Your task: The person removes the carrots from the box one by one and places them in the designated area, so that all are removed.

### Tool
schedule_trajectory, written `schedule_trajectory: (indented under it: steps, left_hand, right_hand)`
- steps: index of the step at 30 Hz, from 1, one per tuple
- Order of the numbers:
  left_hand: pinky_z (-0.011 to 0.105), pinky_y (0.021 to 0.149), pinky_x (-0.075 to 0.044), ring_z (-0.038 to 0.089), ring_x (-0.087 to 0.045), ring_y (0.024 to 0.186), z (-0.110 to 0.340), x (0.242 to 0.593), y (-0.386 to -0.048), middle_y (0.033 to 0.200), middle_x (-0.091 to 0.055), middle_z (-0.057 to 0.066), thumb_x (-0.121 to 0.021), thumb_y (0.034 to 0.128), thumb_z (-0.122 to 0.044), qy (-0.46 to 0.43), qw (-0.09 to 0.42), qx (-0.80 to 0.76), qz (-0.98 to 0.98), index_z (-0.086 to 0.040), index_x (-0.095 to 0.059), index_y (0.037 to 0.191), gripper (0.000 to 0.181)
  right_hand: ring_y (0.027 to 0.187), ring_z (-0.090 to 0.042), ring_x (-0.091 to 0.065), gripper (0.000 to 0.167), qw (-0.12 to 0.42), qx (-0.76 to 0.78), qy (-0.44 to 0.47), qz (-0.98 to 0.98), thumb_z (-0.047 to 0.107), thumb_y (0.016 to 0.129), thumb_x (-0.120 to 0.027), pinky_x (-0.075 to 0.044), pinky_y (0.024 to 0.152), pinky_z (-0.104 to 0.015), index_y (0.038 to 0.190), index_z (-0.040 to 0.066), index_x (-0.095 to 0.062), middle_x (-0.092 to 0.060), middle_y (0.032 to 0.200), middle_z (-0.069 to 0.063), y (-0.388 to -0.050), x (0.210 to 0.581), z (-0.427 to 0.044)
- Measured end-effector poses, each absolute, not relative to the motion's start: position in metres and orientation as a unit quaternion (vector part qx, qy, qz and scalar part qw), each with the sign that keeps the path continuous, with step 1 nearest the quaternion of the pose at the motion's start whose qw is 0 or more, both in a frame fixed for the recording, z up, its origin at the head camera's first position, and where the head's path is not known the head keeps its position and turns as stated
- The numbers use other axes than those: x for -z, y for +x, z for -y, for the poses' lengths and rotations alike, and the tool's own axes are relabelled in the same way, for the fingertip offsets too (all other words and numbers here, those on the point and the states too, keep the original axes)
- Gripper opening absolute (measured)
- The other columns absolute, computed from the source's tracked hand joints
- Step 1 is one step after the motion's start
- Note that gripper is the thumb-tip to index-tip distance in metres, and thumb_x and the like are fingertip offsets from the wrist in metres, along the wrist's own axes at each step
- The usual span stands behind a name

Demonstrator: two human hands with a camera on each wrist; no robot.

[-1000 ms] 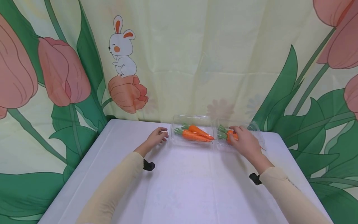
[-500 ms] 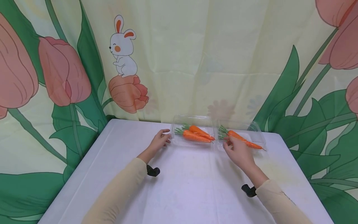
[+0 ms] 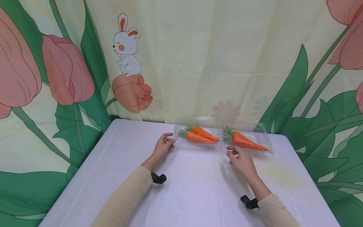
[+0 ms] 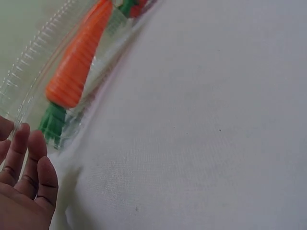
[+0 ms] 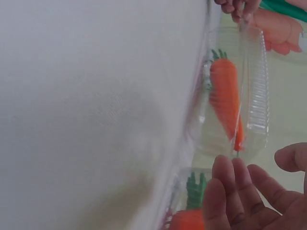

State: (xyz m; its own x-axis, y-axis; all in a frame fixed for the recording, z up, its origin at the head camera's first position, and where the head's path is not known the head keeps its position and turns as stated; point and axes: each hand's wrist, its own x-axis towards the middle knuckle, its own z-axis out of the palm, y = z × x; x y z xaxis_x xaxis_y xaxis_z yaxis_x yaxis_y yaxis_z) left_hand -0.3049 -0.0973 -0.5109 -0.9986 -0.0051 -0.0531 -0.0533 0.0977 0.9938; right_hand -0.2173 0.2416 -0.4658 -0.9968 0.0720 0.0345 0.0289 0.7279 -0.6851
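Note:
Two clear plastic boxes stand side by side at the back of the table. In the left box (image 3: 212,121) lie two orange carrots (image 3: 198,137) with green tops, seen again as a carrot (image 4: 76,57) in the left wrist view. The right box (image 3: 261,136) holds carrots (image 3: 246,142) too, tips pointing right. Beside the left box's left end is my left hand (image 3: 163,146), fingers loosely bent and holding nothing; whether it touches the plastic I cannot tell. My right hand (image 3: 242,161) hovers in front of the right box with relaxed fingers and nothing in them.
A white cloth covers the table (image 3: 193,189). Right behind the boxes hangs a pale curtain (image 3: 181,63) printed with tulips and a rabbit. Each wrist carries a small black camera, such as the right one (image 3: 249,202).
My right hand has drawn back from the carrots in the right box, toward me, leaving them lying there. The left hand has shifted slightly toward the left box.

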Motion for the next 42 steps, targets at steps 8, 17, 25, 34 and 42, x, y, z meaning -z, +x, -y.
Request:
schedule_trajectory:
  steps: [8,17,25,34,42]
  left_hand:
    - [0.024,0.068,-0.05,0.014,-0.059,0.073,0.107,0.515,-0.29,0.099,-0.065,0.009,-0.062,0.0996,-0.006,-0.033,0.001,-0.664,-0.747,-0.002,-0.057,0.135,0.036]
    - [0.022,0.067,-0.051,0.016,-0.059,0.075,0.119,0.519,-0.265,0.095,-0.064,0.009,-0.063,0.0975,-0.003,-0.017,-0.004,-0.659,-0.752,0.002,-0.058,0.131,0.034]
    - [0.023,0.069,-0.051,0.016,-0.058,0.075,0.124,0.519,-0.243,0.095,-0.064,0.008,-0.062,0.0979,-0.005,-0.014,0.012,-0.65,-0.76,0.0,-0.057,0.132,0.035]
    - [0.023,0.066,-0.049,0.016,-0.054,0.075,0.121,0.521,-0.21,0.101,-0.062,0.013,-0.062,0.0993,-0.005,-0.034,0.024,-0.691,-0.722,-0.001,-0.054,0.138,0.039]
    - [0.023,0.064,-0.047,0.014,-0.053,0.074,0.121,0.522,-0.192,0.097,-0.061,0.008,-0.063,0.0971,-0.003,-0.048,0.023,-0.711,-0.702,-0.001,-0.053,0.138,0.042]
  right_hand:
    - [0.074,-0.022,-0.07,0.037,0.003,-0.401,-0.051,0.915,0.027,0.104,-0.056,-0.049,0.068,-0.03,0.134,0.006,-0.063,-0.072,0.111,-0.017,-0.207,0.473,-0.24]
    - [0.073,-0.017,-0.068,0.041,-0.034,-0.41,-0.086,0.907,0.031,0.104,-0.056,-0.049,0.068,-0.029,0.14,0.01,-0.058,-0.071,0.113,-0.013,-0.198,0.483,-0.233]
    - [0.071,-0.017,-0.067,0.042,-0.061,-0.454,-0.095,0.884,0.028,0.104,-0.057,-0.057,0.066,-0.029,0.141,0.008,-0.056,-0.072,0.111,-0.012,-0.188,0.491,-0.225]
    - [0.066,-0.021,-0.068,0.04,-0.074,-0.489,-0.095,0.864,0.024,0.103,-0.057,-0.058,0.062,-0.032,0.138,0.005,-0.056,-0.075,0.104,-0.011,-0.172,0.49,-0.211]
    - [0.065,-0.022,-0.068,0.04,-0.079,-0.514,-0.096,0.849,0.015,0.101,-0.06,-0.057,0.062,-0.032,0.138,0.003,-0.054,-0.077,0.1,-0.009,-0.161,0.486,-0.206]
